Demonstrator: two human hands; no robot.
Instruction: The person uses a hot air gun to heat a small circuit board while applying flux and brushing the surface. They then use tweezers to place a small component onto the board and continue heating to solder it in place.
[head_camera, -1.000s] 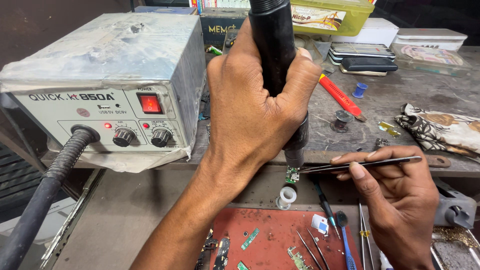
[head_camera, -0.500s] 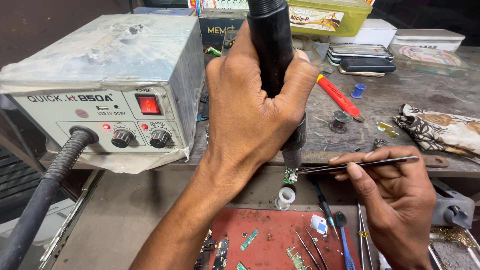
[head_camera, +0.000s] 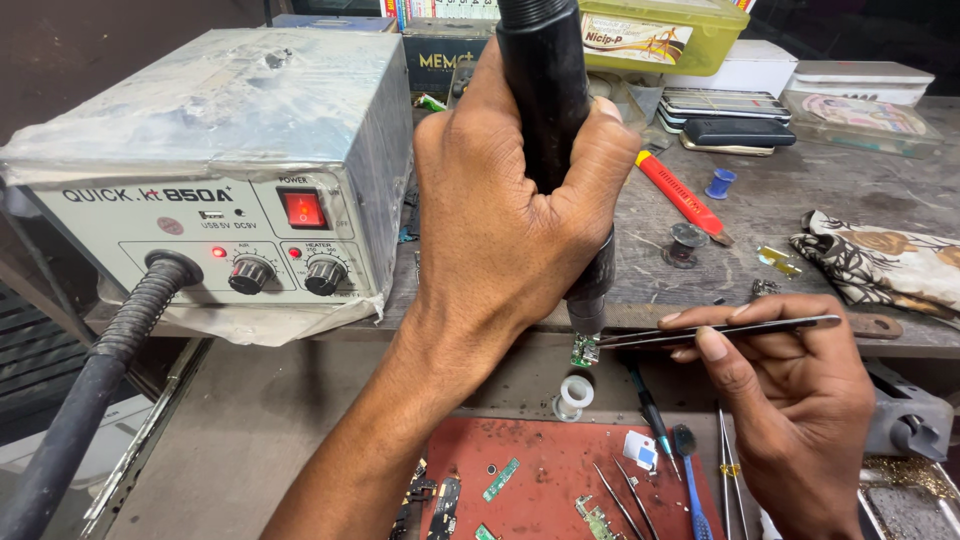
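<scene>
Cluttered grey workshop surface (head_camera: 820, 190): a yellow lidded plastic box (head_camera: 670, 35) sits behind, contents unclear. Unchanged from a moment ago, the left hand (head_camera: 500, 230) grips a black hot-air wand (head_camera: 550, 110) over a tiny green circuit board (head_camera: 585, 350), pinched in metal tweezers (head_camera: 720, 330) squeezed by the right hand (head_camera: 790, 400).

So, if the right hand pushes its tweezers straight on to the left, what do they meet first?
The tweezers in the right hand already reach the small green circuit board under the hot-air nozzle; whether they grip it is unclear.
</scene>
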